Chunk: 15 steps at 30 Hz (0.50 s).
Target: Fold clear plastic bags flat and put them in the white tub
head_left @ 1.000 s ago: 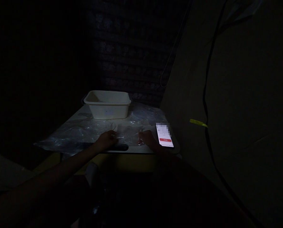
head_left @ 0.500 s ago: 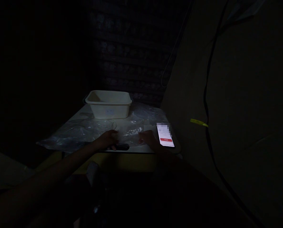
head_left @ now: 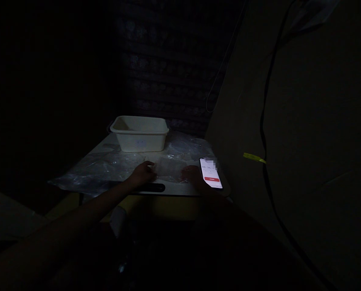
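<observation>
The scene is very dark. My left hand and my right hand rest on a small clear plastic bag lying flat near the front edge of a small table. Each hand presses one side of the bag, left hand on its left edge, right hand on its right edge. Whether the fingers pinch the plastic is too dim to tell. A lit phone lies just right of my right hand.
A white plastic tub stands at the back of the table. More crumpled clear plastic covers the table's left side. A dark slot handle sits in the front edge. A black cable with a yellow tag hangs on the right wall.
The clear bag, crumpled between my hands before, now lies flatter. My left hand has moved slightly forward and up the table; the right hand has shifted a little right toward the phone.
</observation>
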### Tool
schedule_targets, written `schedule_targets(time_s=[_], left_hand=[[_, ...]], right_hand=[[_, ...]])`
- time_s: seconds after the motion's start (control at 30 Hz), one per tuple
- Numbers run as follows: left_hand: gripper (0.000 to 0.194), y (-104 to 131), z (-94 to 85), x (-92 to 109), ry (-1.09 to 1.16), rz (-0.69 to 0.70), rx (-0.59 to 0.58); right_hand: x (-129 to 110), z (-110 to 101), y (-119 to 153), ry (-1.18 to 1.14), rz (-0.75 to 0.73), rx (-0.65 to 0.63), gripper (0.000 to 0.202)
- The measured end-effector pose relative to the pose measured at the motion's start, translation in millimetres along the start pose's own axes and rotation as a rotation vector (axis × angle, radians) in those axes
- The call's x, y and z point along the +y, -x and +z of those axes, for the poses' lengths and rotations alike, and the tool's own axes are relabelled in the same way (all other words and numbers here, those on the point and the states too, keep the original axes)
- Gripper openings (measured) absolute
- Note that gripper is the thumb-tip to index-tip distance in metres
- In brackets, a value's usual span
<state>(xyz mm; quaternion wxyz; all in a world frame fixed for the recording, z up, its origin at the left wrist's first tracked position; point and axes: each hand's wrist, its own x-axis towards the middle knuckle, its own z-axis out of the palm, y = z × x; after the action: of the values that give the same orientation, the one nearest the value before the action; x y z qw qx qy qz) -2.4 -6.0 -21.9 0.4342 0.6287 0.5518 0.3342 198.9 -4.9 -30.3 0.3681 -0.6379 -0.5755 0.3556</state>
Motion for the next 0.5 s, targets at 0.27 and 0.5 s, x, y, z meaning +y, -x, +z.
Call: schedule_targets(time_s=[0.27, 0.5], left_hand=[[0.031, 7, -18.3, 10, -0.672, 0.189, -0.059], [0.043, 4, 17.5, 20, -0.876, 0.567, -0.157]], right_hand=[[6, 10, -3, -0.131, 0.085, 0.036, 0.028], [11, 9, -8, 0.046, -0.001, 0.052, 0.023]])
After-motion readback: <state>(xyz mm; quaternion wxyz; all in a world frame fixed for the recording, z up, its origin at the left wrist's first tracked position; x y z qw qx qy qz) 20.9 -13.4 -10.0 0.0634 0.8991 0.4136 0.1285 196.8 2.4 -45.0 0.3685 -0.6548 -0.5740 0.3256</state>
